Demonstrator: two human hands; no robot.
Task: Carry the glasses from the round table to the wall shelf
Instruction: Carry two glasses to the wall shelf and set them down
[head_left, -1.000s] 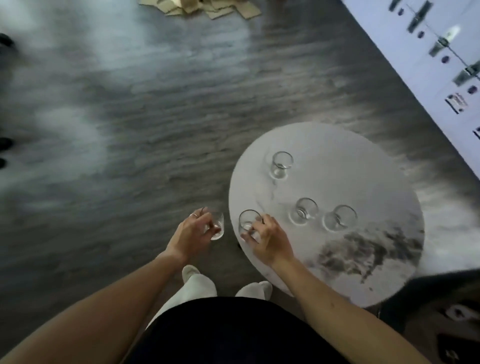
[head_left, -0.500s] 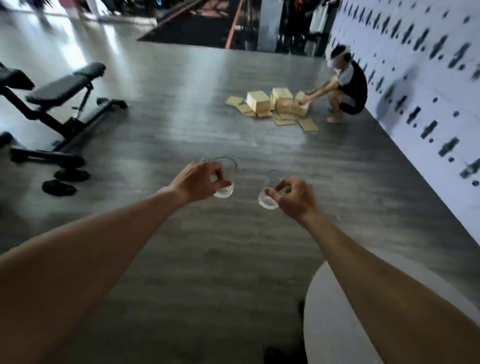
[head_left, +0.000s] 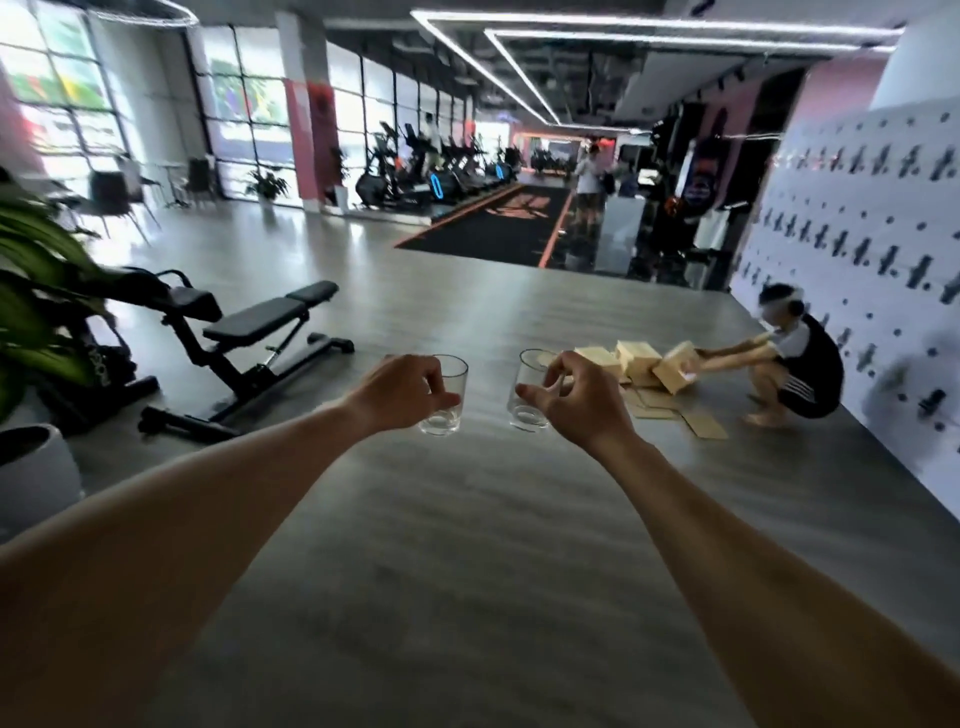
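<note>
From the head camera, both bare arms reach forward over a grey wood-grain floor (head_left: 467, 519). The left hand (head_left: 402, 389) is curled around a clear, straight-sided drinking glass (head_left: 447, 395), with the thumb across the front and the fingers wrapped behind; the right hand (head_left: 576, 400) pinches a second clear drinking glass (head_left: 530, 395) between thumb and fingertips. Both glasses stand upright, look empty, and hang in mid-air side by side with a small gap between them, touching nothing but the hands. Count: two glasses, one per hand. The round table is out of sight, and no wall shelf can be made out; the white panel wall with dark pegs (head_left: 857, 249) along the right edge may be where it lies, but that is a guess. Judging by this, the task is in its carrying stage: these two glasses are picked up and being borne across the room, and setting them down is not yet done; whether more wait on the table cannot be told here. Elsewhere there is one black weight bench (head_left: 260, 332) at left, a green potted plant (head_left: 36, 291) at the left edge, and a crouching person (head_left: 800, 358) handling tan cardboard boxes (head_left: 649, 364) by the wall.
</note>
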